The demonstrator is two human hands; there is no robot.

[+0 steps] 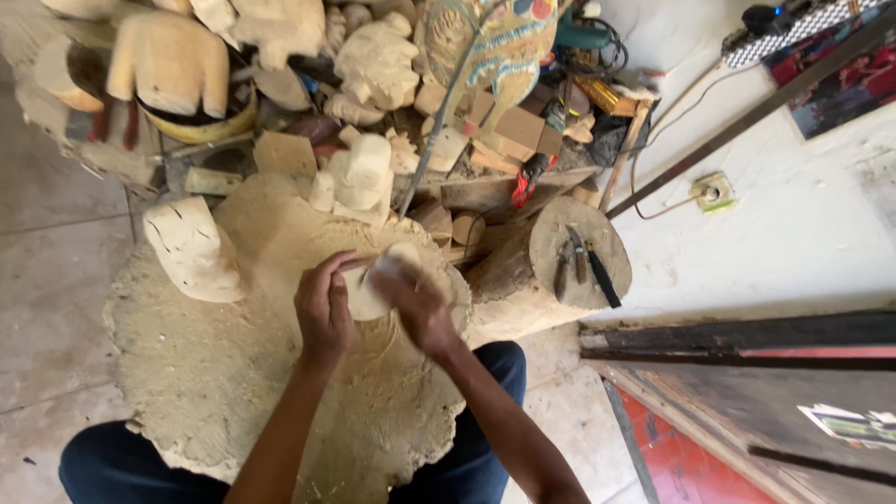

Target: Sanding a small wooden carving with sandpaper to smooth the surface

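Your two hands meet at the picture's centre over one small pale oblong wooden carving [378, 280]. Your left hand [324, 313] curls shut around its lower end; your right hand [417, 306] closes over its side. Its long axis runs from seven o'clock to one o'clock, rounded tip up. It sits above a sawdust-coated mat [215, 373] across your lap. At ten o'clock stands one pale carved block [191, 247]. At three o'clock, a round log stump [546, 271] carries three dark tools [583, 266]. The floor is pale tile [56, 280].
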